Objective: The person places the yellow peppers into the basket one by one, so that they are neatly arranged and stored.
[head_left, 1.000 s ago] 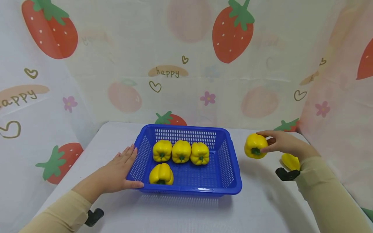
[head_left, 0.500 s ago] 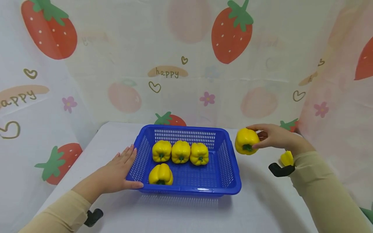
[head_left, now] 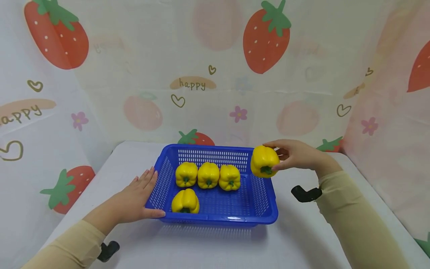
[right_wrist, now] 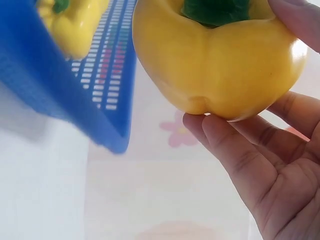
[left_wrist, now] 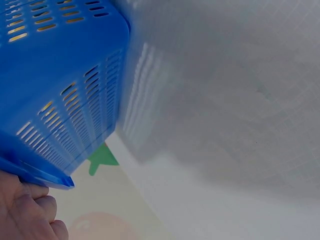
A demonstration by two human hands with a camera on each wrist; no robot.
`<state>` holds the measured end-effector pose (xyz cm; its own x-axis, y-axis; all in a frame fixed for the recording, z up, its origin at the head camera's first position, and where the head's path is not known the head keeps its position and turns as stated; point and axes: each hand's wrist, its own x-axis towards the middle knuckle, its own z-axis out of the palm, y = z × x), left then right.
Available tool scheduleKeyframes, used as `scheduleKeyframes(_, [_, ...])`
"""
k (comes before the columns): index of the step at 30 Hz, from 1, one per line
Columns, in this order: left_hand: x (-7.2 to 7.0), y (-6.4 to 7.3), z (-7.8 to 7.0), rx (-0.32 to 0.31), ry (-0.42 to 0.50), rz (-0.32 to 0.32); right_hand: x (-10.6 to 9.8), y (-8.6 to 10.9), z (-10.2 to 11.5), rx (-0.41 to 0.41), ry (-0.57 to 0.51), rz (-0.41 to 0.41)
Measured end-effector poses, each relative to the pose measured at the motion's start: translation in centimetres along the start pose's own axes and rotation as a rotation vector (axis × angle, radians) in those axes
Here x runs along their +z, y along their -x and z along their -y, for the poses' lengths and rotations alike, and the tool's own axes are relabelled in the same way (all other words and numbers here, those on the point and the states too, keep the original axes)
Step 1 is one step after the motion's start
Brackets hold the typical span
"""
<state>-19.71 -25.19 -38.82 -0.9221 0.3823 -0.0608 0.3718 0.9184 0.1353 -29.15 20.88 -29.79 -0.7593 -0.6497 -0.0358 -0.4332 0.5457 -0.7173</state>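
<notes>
A yellow bell pepper (head_left: 263, 161) with a green stem is held by my right hand (head_left: 300, 154) over the right rim of a blue plastic basket (head_left: 218, 218). Thumb and fingertips pinch this pepper (right_wrist: 215, 65) in the right wrist view. On the basket's left rim rests my left hand (head_left: 132, 200), its fingers straight and the thumb on the front-left corner. Inside, three yellow bell peppers stand in a back row, one of them the middle pepper (head_left: 208, 175). Another pepper (head_left: 185, 201) lies in the front-left corner.
The basket stands on a white-covered table (head_left: 188, 250). Strawberry-printed cloth (head_left: 268, 93) hangs behind and at both sides. Black wrist mounts (head_left: 306, 194) stick out from both sleeves. The basket's front-right floor (head_left: 225, 203) shows bare mesh.
My right hand has carried the bell pepper leftward and slightly up, from beside the basket to over its right rim. A yellow object on the right is now out of sight. My left hand stays put.
</notes>
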Motion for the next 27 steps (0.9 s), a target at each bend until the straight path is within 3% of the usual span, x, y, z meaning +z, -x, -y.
scheduleKeyframes(13, [0.2, -0.1, 0.1, 0.005, -0.002, -0.011, 3.1, -3.6, 2.2, -0.088, -0.014, 0.067])
scheduleKeyframes(27, [0.2, -0.1, 0.2, 0.008, -0.008, -0.015, 5.6, -6.0, 3.3, -0.075, 0.028, 0.083])
